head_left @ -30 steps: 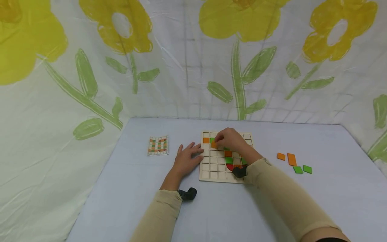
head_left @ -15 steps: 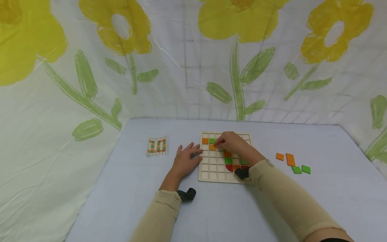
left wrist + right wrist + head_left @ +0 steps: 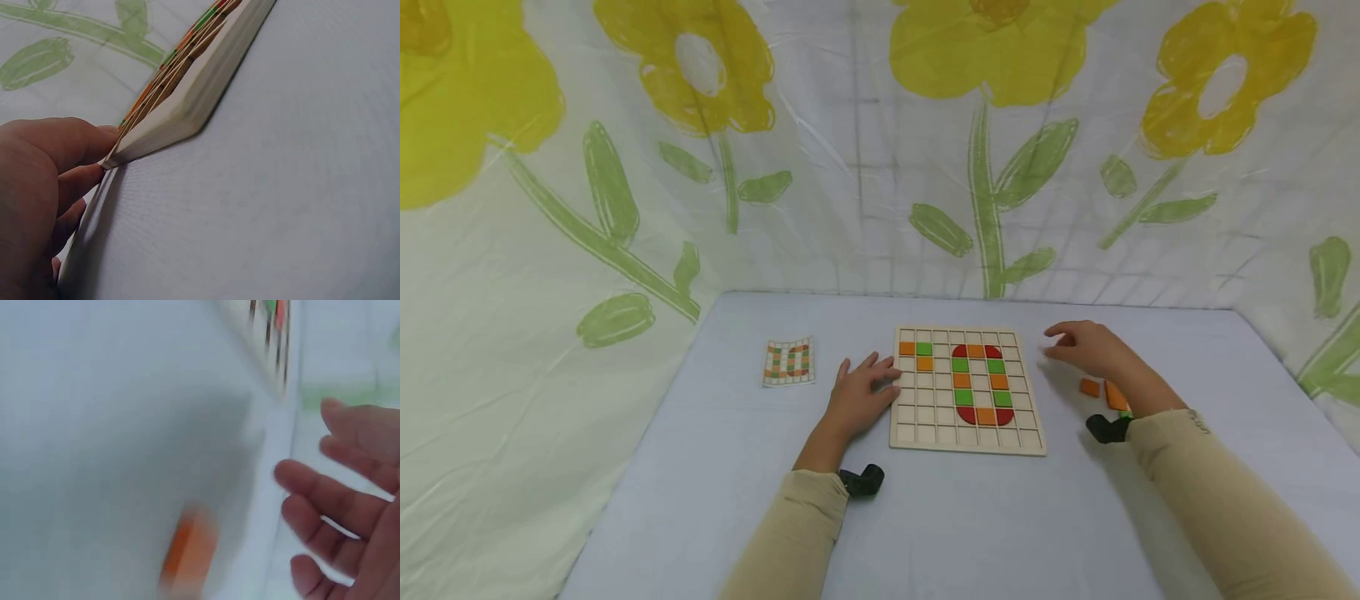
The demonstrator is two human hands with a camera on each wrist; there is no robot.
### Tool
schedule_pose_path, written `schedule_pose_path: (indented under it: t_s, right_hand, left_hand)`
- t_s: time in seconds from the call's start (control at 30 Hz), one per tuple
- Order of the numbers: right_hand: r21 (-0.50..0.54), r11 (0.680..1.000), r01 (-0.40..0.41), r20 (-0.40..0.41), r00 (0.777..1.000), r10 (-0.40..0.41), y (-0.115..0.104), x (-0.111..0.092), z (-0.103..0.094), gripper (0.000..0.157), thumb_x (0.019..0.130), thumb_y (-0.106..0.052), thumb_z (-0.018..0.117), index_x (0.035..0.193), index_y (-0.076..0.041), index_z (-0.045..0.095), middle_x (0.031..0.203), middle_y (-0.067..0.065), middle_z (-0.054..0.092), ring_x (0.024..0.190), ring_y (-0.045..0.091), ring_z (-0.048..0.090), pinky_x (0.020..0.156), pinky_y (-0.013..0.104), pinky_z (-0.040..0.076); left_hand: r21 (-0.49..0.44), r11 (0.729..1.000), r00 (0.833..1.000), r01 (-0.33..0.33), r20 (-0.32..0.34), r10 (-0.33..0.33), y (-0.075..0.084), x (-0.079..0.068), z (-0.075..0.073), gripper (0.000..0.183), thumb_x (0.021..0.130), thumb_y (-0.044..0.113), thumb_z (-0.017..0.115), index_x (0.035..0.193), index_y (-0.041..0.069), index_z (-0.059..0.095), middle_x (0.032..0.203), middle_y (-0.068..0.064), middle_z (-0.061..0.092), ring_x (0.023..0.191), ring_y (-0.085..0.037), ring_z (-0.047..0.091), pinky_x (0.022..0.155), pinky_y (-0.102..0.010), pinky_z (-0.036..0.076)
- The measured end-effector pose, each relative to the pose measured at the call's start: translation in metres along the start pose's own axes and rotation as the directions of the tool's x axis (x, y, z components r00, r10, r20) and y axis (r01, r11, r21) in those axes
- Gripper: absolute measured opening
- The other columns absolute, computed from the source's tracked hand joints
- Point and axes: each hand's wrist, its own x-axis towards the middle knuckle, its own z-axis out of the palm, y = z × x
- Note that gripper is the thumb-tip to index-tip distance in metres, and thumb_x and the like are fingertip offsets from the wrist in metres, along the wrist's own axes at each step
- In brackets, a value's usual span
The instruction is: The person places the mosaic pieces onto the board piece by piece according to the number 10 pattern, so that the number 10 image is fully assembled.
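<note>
At the left, a white cloth backdrop [image 3: 647, 392] printed with yellow flowers rises beside and behind the pale bench [image 3: 985, 525]. On the bench lies a small pattern card [image 3: 790, 362], its coloured grid just readable, well apart from the board. Next comes the person's left grip [image 3: 859, 396], fingers spread and relaxed, grasping nothing; its fingertips touch the left edge of the wooden grid board [image 3: 943, 436], and the left wrist view shows the same contact close up. Below it, a black wrist device [image 3: 862, 481] sits at the cuff of a tan sleeve [image 3: 790, 533].

The board lies flat between the two hands. Near its upper left corner are an orange square tile [image 3: 907, 348], a green square tile [image 3: 924, 349] right beside it, and a second orange square [image 3: 925, 364] below the green one. Farther right, red, green and orange tiles form an upright oblong ring — the red corner pieces rounded on the outside.

To the right of the board, clear of it, the right grip [image 3: 1088, 346] hangs over the bench — released, fingers loosely curved round nothing. The loose tiles lie below it: an orange square piece [image 3: 1090, 387], then an orange rectangle [image 3: 1116, 395] and a bit of green, both partly hidden by the forearm.
</note>
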Motion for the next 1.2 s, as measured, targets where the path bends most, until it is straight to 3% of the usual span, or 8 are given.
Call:
schedule_pose_path:
  t_s: [0.2,0.37,0.57,0.67,0.77,0.87,0.97,1.2]
  right_hand:
    - [-0.078,0.99,-0.114,0.055,0.991,0.118,0.053,-0.035,-0.019,0.067,0.092,-0.049,0.063,0.131,0.004,0.056,0.119,0.033,0.06,0.101,0.043,0.06,0.079,0.054,0.054]
    - [-0.102,0.989,-0.106,0.108,0.987,0.117,0.074,-0.06,-0.028,0.065,0.081,-0.049,0.076,0.116,0.004,0.064,0.108,0.024,0.067,0.096,0.038,0.061,0.076,0.051,0.054]
    - [-0.151,0.983,-0.105,0.184,0.974,0.132,0.07,-0.074,-0.025,0.06,0.071,-0.051,0.082,0.108,-0.005,0.071,0.121,0.025,0.063,0.106,0.045,0.054,0.081,0.062,0.049]
    - [-0.21,0.972,-0.102,0.151,0.979,0.135,0.065,-0.076,-0.02,0.048,0.07,-0.048,0.084,0.099,-0.01,0.075,0.126,0.029,0.06,0.106,0.047,0.055,0.077,0.065,0.046]
    - [-0.255,0.963,-0.092,0.108,0.987,0.123,0.059,-0.077,-0.014,0.037,0.072,-0.041,0.084,0.094,-0.012,0.075,0.121,0.029,0.063,0.097,0.042,0.059,0.071,0.061,0.045]
    - [-0.266,0.961,-0.075,0.083,0.991,0.101,0.054,-0.077,-0.01,0.036,0.074,-0.034,0.084,0.097,-0.008,0.073,0.112,0.026,0.066,0.089,0.036,0.06,0.068,0.059,0.046]
    - [-0.258,0.964,-0.066,0.082,0.993,0.09,0.05,-0.078,-0.008,0.037,0.074,-0.029,0.083,0.102,-0.008,0.072,0.113,0.026,0.066,0.094,0.041,0.06,0.07,0.063,0.047]
    - [-0.261,0.962,-0.076,0.084,0.991,0.101,0.043,-0.079,-0.007,0.024,0.073,-0.022,0.082,0.094,-0.016,0.073,0.114,0.028,0.065,0.092,0.04,0.059,0.071,0.06,0.042]
  left_hand:
    - [-0.002,1.0,1.0,0.014,0.006,-0.014,-0.001,-0.002,-0.001,0.031,0.093,0.029,0.066,0.123,0.02,0.07,0.145,0.006,0.054,0.147,-0.018,0.033,0.125,-0.049,0.001]
    - [0.004,1.0,1.0,0.019,0.01,-0.019,-0.002,-0.003,-0.001,0.031,0.093,0.029,0.066,0.123,0.02,0.07,0.145,0.006,0.053,0.147,-0.018,0.033,0.125,-0.048,0.001]
    - [0.004,1.0,1.0,0.018,-0.004,-0.018,-0.004,-0.004,-0.004,0.031,0.093,0.029,0.066,0.123,0.019,0.07,0.145,0.005,0.053,0.147,-0.019,0.033,0.125,-0.049,0.001]
    - [0.002,1.0,1.0,0.024,-0.012,-0.023,-0.006,-0.004,-0.006,0.031,0.094,0.029,0.066,0.123,0.019,0.07,0.146,0.005,0.053,0.147,-0.019,0.033,0.125,-0.049,0.001]
    - [0.0,1.0,0.999,0.03,-0.016,-0.03,-0.007,-0.004,-0.007,0.031,0.093,0.029,0.066,0.123,0.02,0.07,0.146,0.005,0.053,0.147,-0.019,0.033,0.125,-0.05,0.001]
    - [-0.003,0.999,0.999,0.033,-0.019,-0.033,-0.008,-0.005,-0.007,0.031,0.093,0.028,0.067,0.123,0.019,0.07,0.145,0.005,0.053,0.147,-0.019,0.033,0.125,-0.05,0.001]
    - [-0.001,0.999,0.999,0.037,-0.014,-0.037,-0.009,-0.005,-0.006,0.031,0.093,0.028,0.066,0.123,0.02,0.07,0.146,0.005,0.053,0.147,-0.019,0.033,0.125,-0.049,0.0]
    - [-0.01,1.0,0.999,0.026,-0.019,-0.026,-0.008,-0.004,-0.005,0.03,0.093,0.028,0.066,0.122,0.02,0.071,0.145,0.005,0.054,0.147,-0.02,0.033,0.125,-0.05,0.001]
